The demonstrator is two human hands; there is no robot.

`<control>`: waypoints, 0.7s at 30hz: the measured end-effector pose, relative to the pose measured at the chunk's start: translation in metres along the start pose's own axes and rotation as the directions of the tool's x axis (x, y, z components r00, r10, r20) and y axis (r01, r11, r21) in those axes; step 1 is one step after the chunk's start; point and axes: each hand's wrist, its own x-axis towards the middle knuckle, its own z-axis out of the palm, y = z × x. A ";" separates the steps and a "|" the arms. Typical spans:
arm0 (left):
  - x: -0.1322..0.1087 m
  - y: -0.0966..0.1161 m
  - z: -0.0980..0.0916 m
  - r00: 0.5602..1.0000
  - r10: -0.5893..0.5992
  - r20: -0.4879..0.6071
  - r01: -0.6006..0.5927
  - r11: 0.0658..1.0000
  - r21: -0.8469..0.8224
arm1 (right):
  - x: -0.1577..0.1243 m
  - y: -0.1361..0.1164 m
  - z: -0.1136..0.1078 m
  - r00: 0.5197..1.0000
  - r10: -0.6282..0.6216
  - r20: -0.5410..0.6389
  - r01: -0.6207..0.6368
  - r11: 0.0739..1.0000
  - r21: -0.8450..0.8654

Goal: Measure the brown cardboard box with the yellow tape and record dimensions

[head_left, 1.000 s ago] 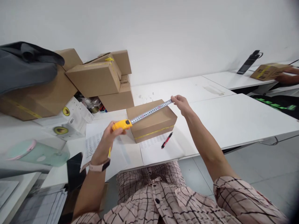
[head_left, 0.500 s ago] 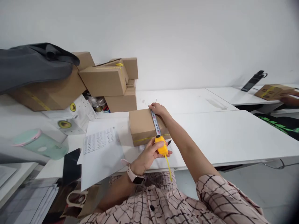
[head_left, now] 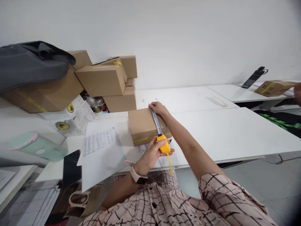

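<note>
A closed cardboard box with yellow tape along its near side sits on the white table. Across its top runs the extended blade of a yellow tape measure. My left hand is wrapped round the tape measure's case at the box's near edge, and a yellow strap hangs from the case. At the far edge of the box, my right hand pinches the blade's end between its fingers. A dark pen-like tip shows just beyond the case, mostly hidden.
Printed sheets lie left of the box. Stacked cartons, a dark bag and a mint-green tumbler stand further left. At far right are a black bottle, a taped carton and another person's blurred hand.
The view has shifted slightly. Both my hands keep the tape measure stretched over the box. At far right, the other person's hand has moved away from the carton.
</note>
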 end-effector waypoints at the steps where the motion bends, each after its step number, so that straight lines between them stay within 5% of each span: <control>1: -0.008 0.004 -0.006 1.000 0.019 0.020 -0.019 0.999 0.029 | -0.002 0.004 -0.006 0.998 -0.026 -0.052 0.033 0.990 0.139; 5: -0.057 0.014 -0.046 0.979 0.202 0.023 -0.202 0.953 0.225 | -0.036 0.044 -0.044 0.953 0.009 -0.302 0.151 0.852 0.502; 8: -0.082 0.014 -0.082 0.895 0.404 -0.190 -0.315 0.873 0.373 | -0.084 0.083 -0.059 0.910 0.189 -0.369 -0.001 0.892 0.452; 11: -0.078 0.012 -0.106 0.839 0.455 -0.298 -0.317 0.855 0.411 | -0.128 0.104 -0.046 0.923 0.265 -0.281 -0.146 0.913 0.381; 16: -0.042 0.032 -0.116 0.875 0.419 -0.241 -0.315 0.872 0.376 | -0.148 0.082 -0.027 0.964 0.148 -0.222 -0.092 0.965 0.246; 21: -0.013 0.096 -0.111 0.858 0.501 -0.113 -0.403 0.793 0.457 | -0.119 0.036 -0.054 0.963 0.028 -0.269 -0.059 0.993 -0.107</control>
